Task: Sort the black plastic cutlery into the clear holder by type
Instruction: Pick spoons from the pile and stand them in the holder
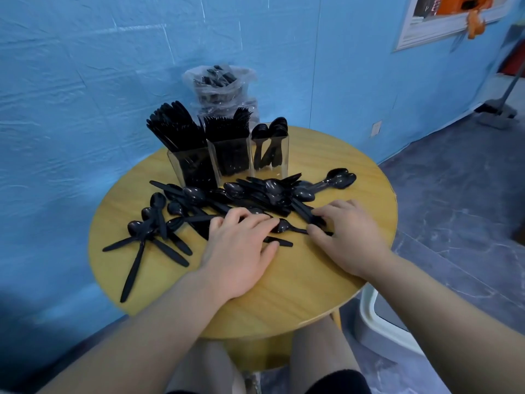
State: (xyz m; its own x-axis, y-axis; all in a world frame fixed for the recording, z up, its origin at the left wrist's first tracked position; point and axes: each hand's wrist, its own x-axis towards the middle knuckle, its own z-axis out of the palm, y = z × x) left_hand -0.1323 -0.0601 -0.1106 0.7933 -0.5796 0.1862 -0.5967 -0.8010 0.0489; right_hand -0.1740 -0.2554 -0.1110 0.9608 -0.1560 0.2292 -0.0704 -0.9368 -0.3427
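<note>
- Clear holder [227,163] stands at the far side of the round wooden table [284,302], three compartments: left packed with knives [173,129], middle with forks [227,129], right holds a few spoons [270,132].
- Loose cutlery pile [241,194] lies on the table between holder and hands, spoons as far as I can tell; a smaller cluster [150,231] sits off to the left.
- Left hand [238,251] lies flat on the near edge of the pile, fingers spread and straight, gripping nothing.
- Right hand [349,237]: fingertips curled onto a handle bundle [309,217], thumb low beside it; looks like a pinch just forming.
- Step, as I judge it: gathering loose spoons for the right compartment.
- Next move calls for aligning bowls one way, lifting a bunch, dropping it handle-down into the right compartment.
- Bagged cutlery [218,86] sits behind the holder.
</note>
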